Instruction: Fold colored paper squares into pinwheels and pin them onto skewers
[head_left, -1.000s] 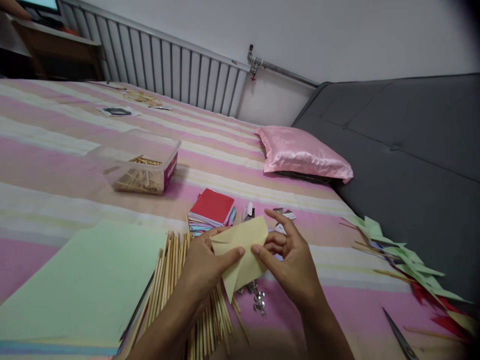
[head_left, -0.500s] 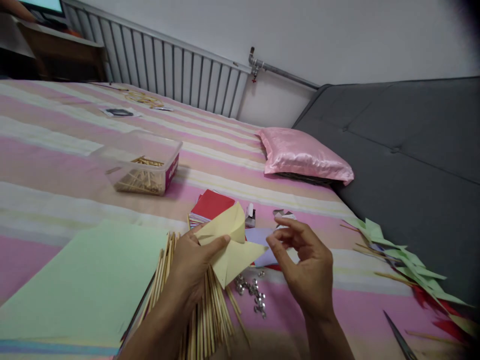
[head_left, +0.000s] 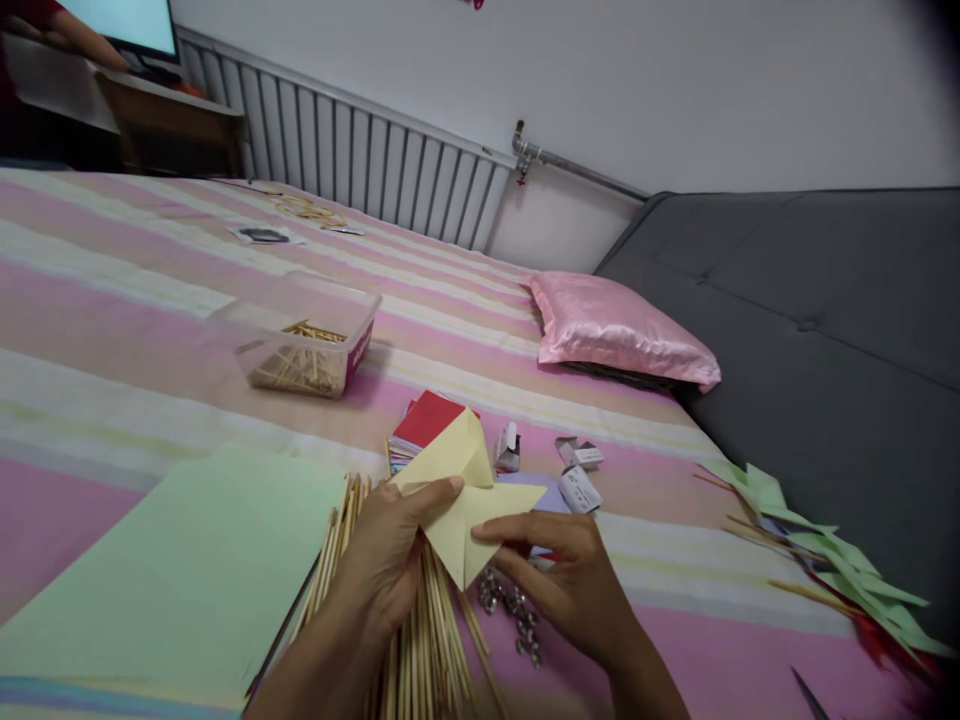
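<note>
A pale yellow paper pinwheel (head_left: 450, 455) is pinched by my left hand (head_left: 382, 545), the thumb pressing near its middle. My right hand (head_left: 559, 570) has its index finger on the lower right part of the same pinwheel and its other fingers curled beneath. Under my hands lies a bundle of thin wooden sticks (head_left: 427, 640). Small shiny metal pushpins (head_left: 517, 610) are heaped on the bedcover beside the sticks, close to my right hand. Just beyond the pinwheel is a stack of coloured paper squares with a red one (head_left: 427, 418) on top.
Green paper sheets (head_left: 172, 560) lie at left. A clear plastic box (head_left: 300, 350) holds more sticks. Small opened cartons (head_left: 580, 490) sit past my right hand. Finished pinwheels (head_left: 825, 540) and a pointed dark blade (head_left: 808, 692) lie at right. A pink pillow (head_left: 622, 325) rests behind.
My right hand has moved left and down from beside the pinwheel onto its lower right part. The left hand keeps its hold. The view has shifted slightly.
</note>
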